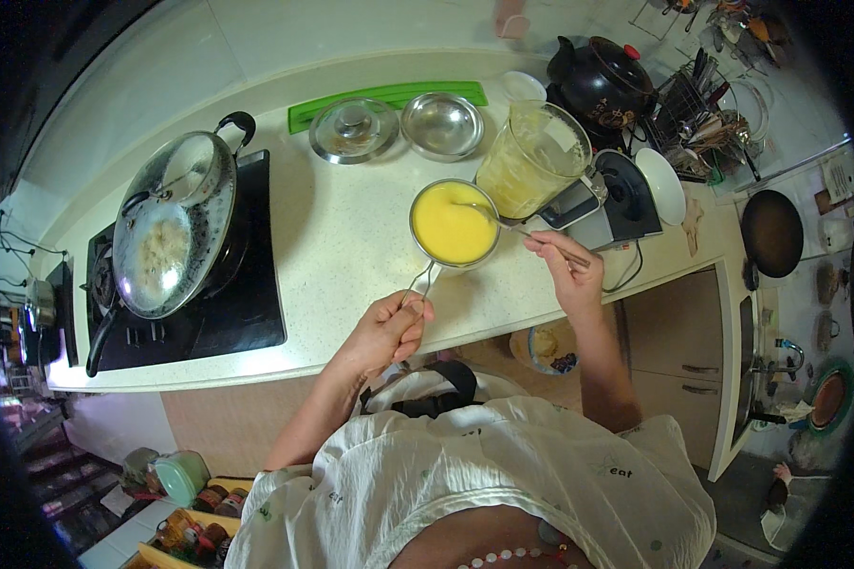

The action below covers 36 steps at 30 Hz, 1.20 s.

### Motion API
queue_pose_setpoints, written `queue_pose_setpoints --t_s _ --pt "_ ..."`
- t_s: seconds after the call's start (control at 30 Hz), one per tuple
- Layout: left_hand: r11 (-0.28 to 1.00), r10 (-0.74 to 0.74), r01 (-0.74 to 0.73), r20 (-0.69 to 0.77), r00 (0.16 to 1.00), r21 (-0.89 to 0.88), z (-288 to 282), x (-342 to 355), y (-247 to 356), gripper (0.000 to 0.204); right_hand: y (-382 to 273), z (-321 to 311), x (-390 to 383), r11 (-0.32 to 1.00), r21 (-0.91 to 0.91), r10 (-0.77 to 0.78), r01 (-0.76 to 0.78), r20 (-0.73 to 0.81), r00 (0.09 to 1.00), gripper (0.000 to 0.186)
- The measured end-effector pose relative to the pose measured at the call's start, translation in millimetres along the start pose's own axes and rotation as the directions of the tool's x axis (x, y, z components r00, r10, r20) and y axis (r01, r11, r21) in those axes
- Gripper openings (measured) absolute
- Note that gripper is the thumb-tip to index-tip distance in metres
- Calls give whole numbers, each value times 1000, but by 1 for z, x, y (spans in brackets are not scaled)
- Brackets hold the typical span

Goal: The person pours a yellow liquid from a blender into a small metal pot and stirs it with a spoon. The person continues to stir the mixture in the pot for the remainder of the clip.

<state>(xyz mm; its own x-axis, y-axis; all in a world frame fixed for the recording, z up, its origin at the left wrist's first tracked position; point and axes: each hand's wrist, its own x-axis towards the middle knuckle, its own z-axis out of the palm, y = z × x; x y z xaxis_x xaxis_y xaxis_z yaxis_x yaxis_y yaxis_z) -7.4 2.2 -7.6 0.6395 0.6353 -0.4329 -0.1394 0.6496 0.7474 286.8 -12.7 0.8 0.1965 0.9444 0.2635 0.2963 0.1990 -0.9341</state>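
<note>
My left hand (391, 325) is closed around the wire handle of a small metal saucepan (431, 263), near the counter's front edge. Thick yellow liquid (451, 229) fills much of the pan. A metal spoon (514, 228) rests with its bowl end in the liquid, its handle gripped by my right hand (571, 270). Just behind the pan, to the right, stands a clear blender jug (531, 166) with yellowish residue on its walls. Farther back sit a steel bowl (442, 125) and a glass lid with a metal knob (353, 130).
A lidded wok (176, 228) occupies the black cooktop (256, 294) on the left. The blender base (621, 194), a white bowl (659, 185) and a black kettle (605, 85) are at the right. A green strip (389, 102) lies at the back. Another person's hand (782, 471) shows lower right.
</note>
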Motion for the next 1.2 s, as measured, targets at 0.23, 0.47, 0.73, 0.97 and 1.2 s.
queue_pose_setpoints --t_s 0.23,0.47,0.73,0.97,1.2 --pt "1000 0 0 0 1000 -15 -1 3 -2 22 -17 7 -9 1000 19 10 -10 35 999 17" --pt "1000 4 -4 -3 1000 1 1 2 1 22 -34 3 -14 999 -28 -38 40 89 995 16" --pt "999 1 -1 1 1000 -35 0 2 -2 21 -22 3 -7 976 -167 -123 143 120 985 16" --pt "999 -3 3 -1 1000 -32 0 1 -3 21 -4 -3 5 982 -112 -147 154 74 986 16" --pt "1000 -21 21 -6 1000 -15 1 -1 0 21 15 1 13 994 31 -100 101 -15 995 16"
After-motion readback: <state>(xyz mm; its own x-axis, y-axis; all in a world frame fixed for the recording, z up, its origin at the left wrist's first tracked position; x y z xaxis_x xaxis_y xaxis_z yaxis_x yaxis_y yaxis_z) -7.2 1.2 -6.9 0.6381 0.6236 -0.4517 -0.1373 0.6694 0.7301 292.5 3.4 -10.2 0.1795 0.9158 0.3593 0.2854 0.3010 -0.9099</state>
